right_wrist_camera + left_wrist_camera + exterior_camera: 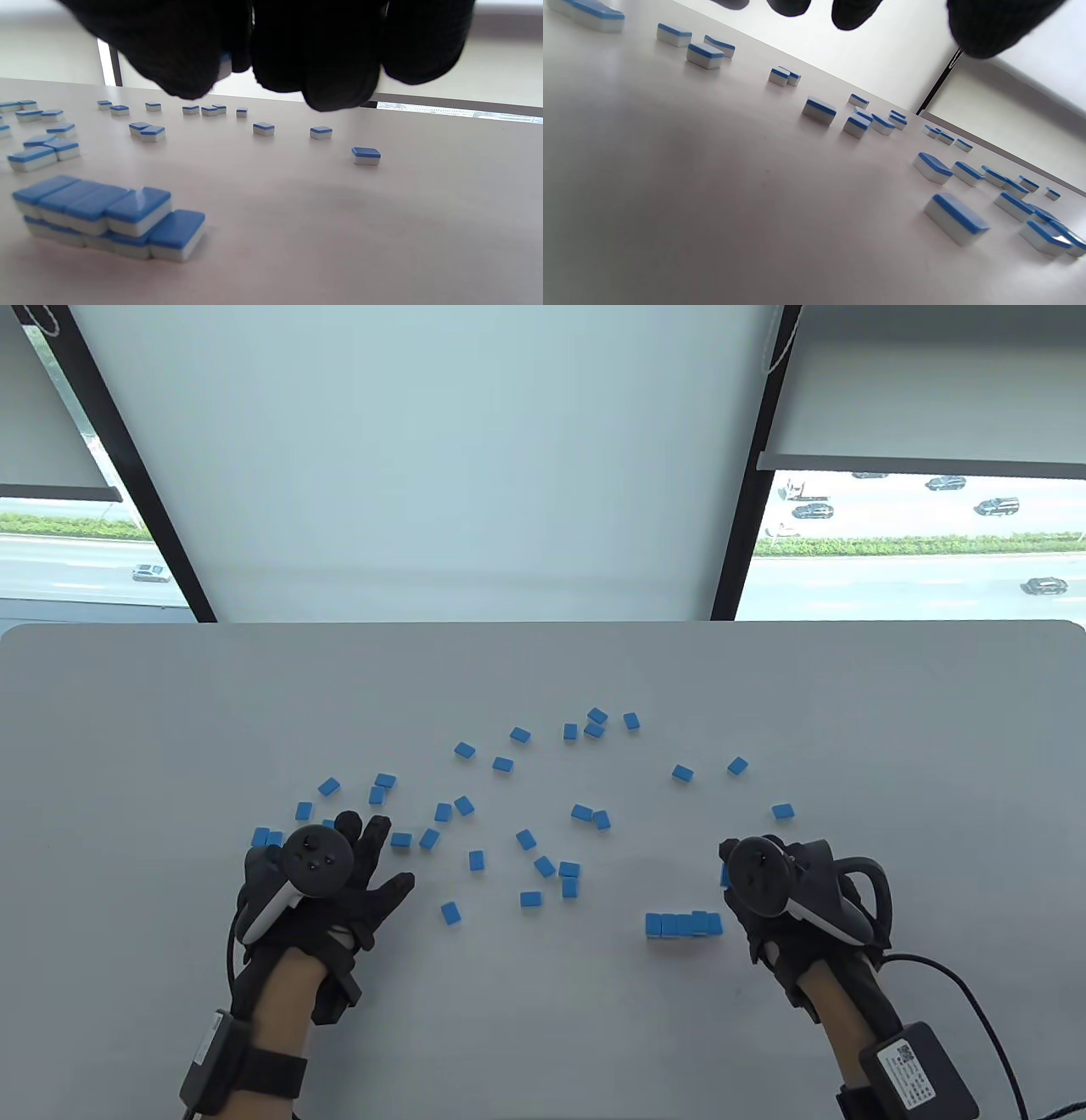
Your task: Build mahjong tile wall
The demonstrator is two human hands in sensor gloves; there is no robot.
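A short two-layer wall of blue-backed mahjong tiles (683,925) stands near the front right, and in the right wrist view the wall (106,216) has its lower row reaching one tile further right than the upper row. My right hand (738,869) hovers just right of it, fingers (331,63) curled, with a sliver of a blue tile (225,63) pinched between them. My left hand (373,848) lies spread over the loose tiles at the left and holds nothing; its fingertips (857,12) hang above the table. Several loose tiles (526,839) lie face down across the middle.
Loose tiles spread from the left hand to the far middle (597,716) and to the right (783,812). The grey table (543,1027) is bare along its front. Cables trail from both wrists. Windows stand behind the far edge.
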